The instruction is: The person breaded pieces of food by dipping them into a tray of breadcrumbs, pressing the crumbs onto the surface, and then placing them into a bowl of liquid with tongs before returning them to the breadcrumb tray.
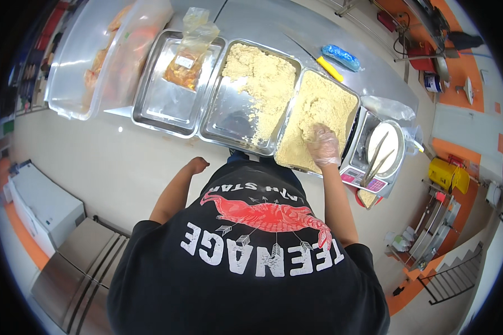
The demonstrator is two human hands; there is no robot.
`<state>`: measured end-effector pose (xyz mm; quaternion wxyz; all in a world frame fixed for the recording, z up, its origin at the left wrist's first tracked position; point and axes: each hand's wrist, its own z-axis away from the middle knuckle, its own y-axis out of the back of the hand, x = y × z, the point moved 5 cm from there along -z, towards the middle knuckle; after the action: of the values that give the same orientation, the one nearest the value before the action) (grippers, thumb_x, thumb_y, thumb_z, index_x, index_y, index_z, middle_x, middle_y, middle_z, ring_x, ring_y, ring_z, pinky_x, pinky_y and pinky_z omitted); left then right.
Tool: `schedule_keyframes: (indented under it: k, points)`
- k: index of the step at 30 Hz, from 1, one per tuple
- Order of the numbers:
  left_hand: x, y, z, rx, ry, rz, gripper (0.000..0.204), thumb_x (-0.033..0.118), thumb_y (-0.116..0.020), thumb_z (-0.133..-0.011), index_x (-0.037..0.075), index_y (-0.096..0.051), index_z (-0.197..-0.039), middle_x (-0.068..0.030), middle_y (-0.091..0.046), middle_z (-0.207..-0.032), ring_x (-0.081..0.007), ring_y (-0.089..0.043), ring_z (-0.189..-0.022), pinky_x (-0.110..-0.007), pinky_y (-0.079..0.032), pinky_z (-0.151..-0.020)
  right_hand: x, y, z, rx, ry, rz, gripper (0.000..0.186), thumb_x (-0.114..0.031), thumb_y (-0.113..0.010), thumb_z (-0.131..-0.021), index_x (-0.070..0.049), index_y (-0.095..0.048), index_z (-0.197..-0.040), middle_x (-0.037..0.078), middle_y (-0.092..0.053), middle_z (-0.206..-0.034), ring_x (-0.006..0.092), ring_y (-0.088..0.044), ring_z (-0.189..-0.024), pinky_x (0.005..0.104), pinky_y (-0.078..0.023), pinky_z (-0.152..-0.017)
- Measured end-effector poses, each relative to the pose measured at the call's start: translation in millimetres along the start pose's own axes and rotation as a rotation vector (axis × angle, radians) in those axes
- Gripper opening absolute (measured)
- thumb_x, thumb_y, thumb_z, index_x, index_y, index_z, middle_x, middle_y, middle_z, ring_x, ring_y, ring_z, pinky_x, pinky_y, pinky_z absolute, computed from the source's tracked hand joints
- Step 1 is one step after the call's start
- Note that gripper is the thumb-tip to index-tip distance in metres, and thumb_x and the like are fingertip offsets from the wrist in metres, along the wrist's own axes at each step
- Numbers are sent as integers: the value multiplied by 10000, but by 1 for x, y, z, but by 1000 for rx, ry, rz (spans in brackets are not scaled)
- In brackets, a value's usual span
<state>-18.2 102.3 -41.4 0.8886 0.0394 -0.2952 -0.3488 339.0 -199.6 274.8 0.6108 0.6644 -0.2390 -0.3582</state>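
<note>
My right hand (323,146), in a clear plastic glove, reaches into a metal tray filled with pale yellow crumbs (297,144). Its fingertips are sunk in the loose heap, so their grip is hidden. Bare and away from the trays, my left hand (197,164) hangs by my side, fingers seemingly curled, with nothing seen in it. The middle metal tray (224,120) has crumbs spread over its far and right parts. In the left tray (161,109) lies a clear bag of orange-brown food (183,70).
A large clear plastic bin (72,72) stands left. Beyond the right tray lie a yellow-handled knife (330,68) and a blue packet (342,57). Right of it, a scale (364,180) carries a bowl of white contents (383,144) with metal tongs (375,164) across it.
</note>
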Motion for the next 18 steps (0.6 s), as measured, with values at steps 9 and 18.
schedule_keyframes:
  k: [9, 18]
  points:
    - [-6, 12, -13, -41, 18, 16, 303, 132, -531, -766, 88, -610, -1056, -123, -639, -959, -277, -598, -928, -383, -479, -819, 32, -2, 18, -325, -692, 31, 707, -332, -690, -661, 21, -445, -1223, 236, -507, -1181, 305, -449, -1171, 353, -401, -963]
    - [52, 49, -23, 61, -47, 36, 255, 128, -507, -768, 84, -626, -989, -119, -640, -941, -280, -601, -886, -373, -484, -794, 83, -39, 20, -343, -712, -164, 557, -318, -677, -683, -30, -539, -1139, 210, -568, -1120, 317, -546, -1056, 353, -439, -902]
